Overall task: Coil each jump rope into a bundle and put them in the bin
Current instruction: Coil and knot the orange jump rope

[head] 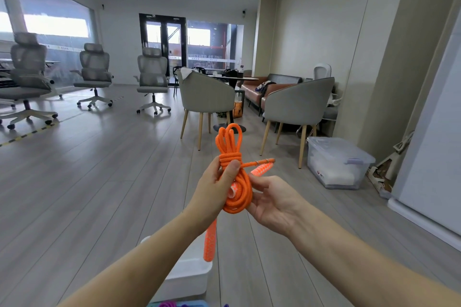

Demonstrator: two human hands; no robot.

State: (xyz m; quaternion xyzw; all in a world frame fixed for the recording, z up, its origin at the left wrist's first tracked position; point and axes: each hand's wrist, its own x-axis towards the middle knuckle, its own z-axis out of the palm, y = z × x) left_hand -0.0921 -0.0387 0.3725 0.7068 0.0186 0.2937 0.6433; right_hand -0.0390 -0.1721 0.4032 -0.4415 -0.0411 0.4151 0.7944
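Note:
I hold an orange jump rope [234,174] coiled into a bundle at chest height, its middle wrapped with several turns. My left hand [214,187] grips the bundle at the wrap, thumb pressed on the front. My right hand [272,200] holds the lower loops from the right side. One orange-and-white handle [210,242] hangs down below the bundle; the other handle [262,168] sticks out to the right. A white bin [189,274] sits on the floor under my left forearm, partly hidden by it.
Grey wood floor all round. Two grey armchairs [207,97] and a table stand ahead, office chairs [152,77] to the left. A clear lidded storage box [336,162] sits by the right wall. Coloured rope ends [169,304] peek in at the bottom edge.

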